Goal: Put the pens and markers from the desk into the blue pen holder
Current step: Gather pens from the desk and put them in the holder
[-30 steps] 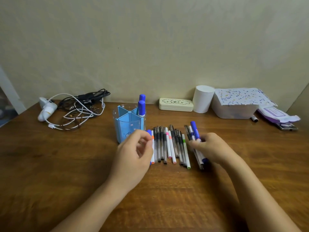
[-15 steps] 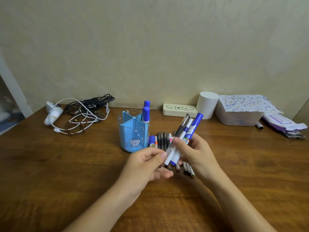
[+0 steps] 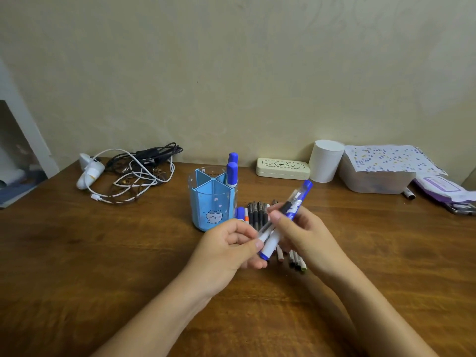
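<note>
The blue pen holder (image 3: 212,204) stands mid-desk with two blue-capped markers (image 3: 231,173) upright in its back right compartment. A row of pens and markers (image 3: 255,213) lies on the desk just right of it, partly hidden by my hands. My right hand (image 3: 306,238) grips a small bundle: a blue-capped white marker (image 3: 296,210) and a clear pen, tilted up to the right. My left hand (image 3: 226,243) pinches the lower end of that bundle with thumb and fingers.
A tangle of black and white cables (image 3: 134,173) with a white device lies at the back left. Along the wall sit a cream case (image 3: 282,168), a white cylinder (image 3: 326,161), a covered tub (image 3: 378,173) and a purple packet (image 3: 443,188).
My right hand lifted a few pens off the desk and tilted them up. My left hand left the row and came over to pinch their lower ends.
</note>
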